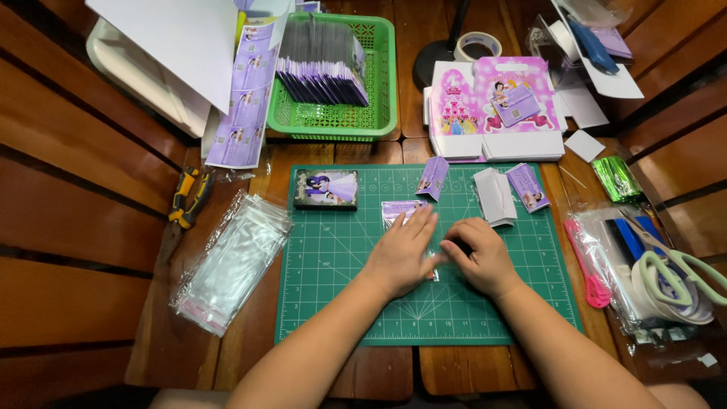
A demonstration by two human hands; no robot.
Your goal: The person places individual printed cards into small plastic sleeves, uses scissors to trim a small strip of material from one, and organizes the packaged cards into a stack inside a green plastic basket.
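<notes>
A small purple card in a clear sleeve [402,210] lies on the green cutting mat [326,265]. My left hand [401,254] rests flat on its lower part, fingers spread. My right hand [481,254] is curled beside it, fingertips pinching at the sleeve's edge near the left thumb. A folded purple card [432,178] stands just beyond. A dark picture card [326,189] lies at the mat's top left. White folded cards [494,195] and a purple card stack [528,186] sit at the top right.
A pile of clear sleeves [231,261] lies left of the mat, with a yellow utility knife [187,198] beside it. A green basket of packed cards [333,76] stands behind. At right are a pink box [496,106], tape roll [478,45], scissors [681,269] and a pink cutter [587,265].
</notes>
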